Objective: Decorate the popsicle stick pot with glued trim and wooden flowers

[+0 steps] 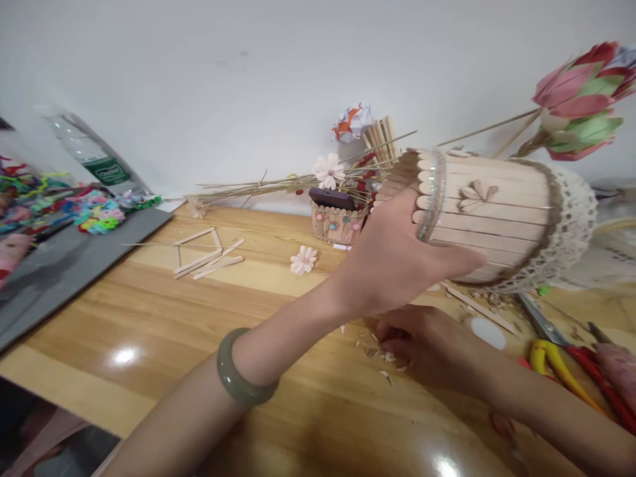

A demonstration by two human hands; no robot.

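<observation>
A craft-stick pot (497, 212) with a lace rim, a glittery band and a small wooden flower on its side is tipped over, raised off the table. My left hand (392, 258), a green bangle on its wrist, grips the pot at its banded end; the thumb lies along the side and the other fingers are mostly hidden. Lower down, my right hand (417, 341) is at the tabletop with its fingers curled together beside small wood scraps (386, 358). Whatever is between those fingers is hidden.
Scissors (551, 338) and a white disc (488, 332) lie at right. Paper flowers (579, 99) lean above the pot. Behind stand a decorated stick box (332, 222) and dried stems (248, 187). Loose sticks (209, 255), a wooden flower (303, 260) and a bottle (97, 156) are leftward.
</observation>
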